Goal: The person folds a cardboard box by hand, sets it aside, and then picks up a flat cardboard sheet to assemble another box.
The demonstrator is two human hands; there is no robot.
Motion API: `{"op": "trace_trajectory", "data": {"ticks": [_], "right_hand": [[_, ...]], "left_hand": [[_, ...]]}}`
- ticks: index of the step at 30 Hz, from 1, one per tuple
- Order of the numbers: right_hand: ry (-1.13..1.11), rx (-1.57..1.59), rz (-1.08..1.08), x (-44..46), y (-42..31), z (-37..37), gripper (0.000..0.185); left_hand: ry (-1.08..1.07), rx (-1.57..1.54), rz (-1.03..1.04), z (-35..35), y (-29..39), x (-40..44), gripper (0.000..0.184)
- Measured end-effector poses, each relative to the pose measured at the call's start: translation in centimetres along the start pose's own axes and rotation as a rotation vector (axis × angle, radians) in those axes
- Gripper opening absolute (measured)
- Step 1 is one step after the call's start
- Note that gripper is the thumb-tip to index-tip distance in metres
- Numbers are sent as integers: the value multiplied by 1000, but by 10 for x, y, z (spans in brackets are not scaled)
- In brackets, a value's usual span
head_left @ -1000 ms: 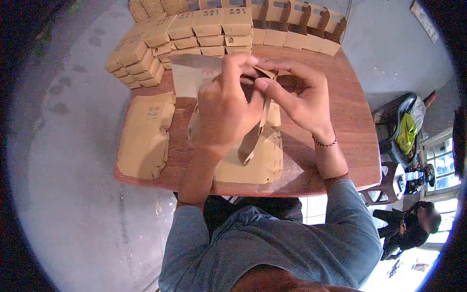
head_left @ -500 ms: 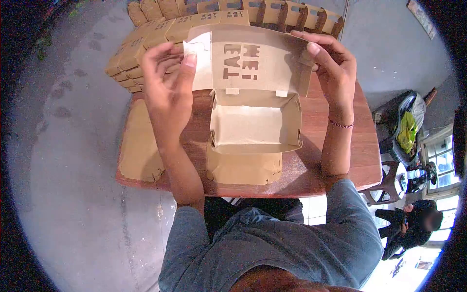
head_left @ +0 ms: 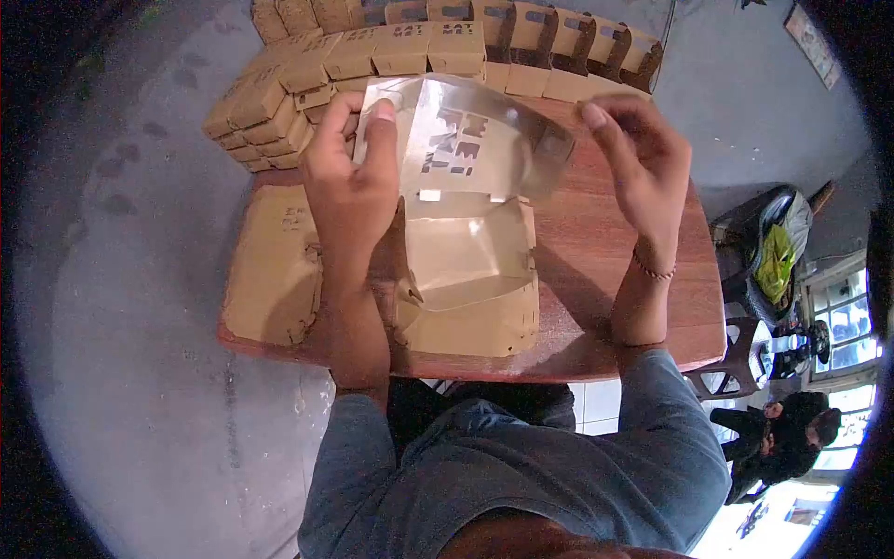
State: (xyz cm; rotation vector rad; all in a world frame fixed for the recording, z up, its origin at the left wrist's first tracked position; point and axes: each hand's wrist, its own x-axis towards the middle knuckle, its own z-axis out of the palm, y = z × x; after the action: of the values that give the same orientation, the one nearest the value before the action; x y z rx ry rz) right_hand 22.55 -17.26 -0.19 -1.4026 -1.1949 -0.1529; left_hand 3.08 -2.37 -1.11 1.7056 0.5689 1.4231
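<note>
An opened cardboard box (head_left: 470, 247) with a cut-out "EAT ME!" lid stands over flat cardboard blanks (head_left: 466, 334) near the table's front edge. My left hand (head_left: 358, 154) pinches the left flap of the raised lid between thumb and fingers. To the right of the lid is my right hand (head_left: 638, 154), off the cardboard, its thumb and index finger close together with nothing visible between them. The lid's right side is blurred and leans left. More flat blanks (head_left: 270, 265) lie at the table's left.
Closed boxes (head_left: 349, 56) are stacked at the back left of the wooden table (head_left: 643, 298). A row of open boxes (head_left: 573, 47) runs along the back right. Beyond the table's right side are a bag-lined bin (head_left: 778, 247), a stool (head_left: 745, 354) and a seated person (head_left: 782, 429).
The box, folded up between both hands at first, was spread open with its lid raised. Since then my right hand has let go of the lid, and the box has shifted left.
</note>
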Motion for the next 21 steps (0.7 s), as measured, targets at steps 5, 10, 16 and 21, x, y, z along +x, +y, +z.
{"op": "trace_trajectory", "data": {"ticks": [5, 10, 16, 21], "right_hand": [[-329, 242, 247, -14, -28, 2, 26], [-373, 532, 327, -8, -8, 22, 47], [-297, 621, 382, -4, -1, 25, 34], [-286, 746, 379, -3, 1, 25, 18]], "left_hand": [[13, 316, 303, 5, -4, -3, 12], [-32, 453, 446, 10, 7, -14, 8], [-105, 443, 613, 14, 14, -19, 9], [-119, 388, 659, 15, 5, -17, 14]]}}
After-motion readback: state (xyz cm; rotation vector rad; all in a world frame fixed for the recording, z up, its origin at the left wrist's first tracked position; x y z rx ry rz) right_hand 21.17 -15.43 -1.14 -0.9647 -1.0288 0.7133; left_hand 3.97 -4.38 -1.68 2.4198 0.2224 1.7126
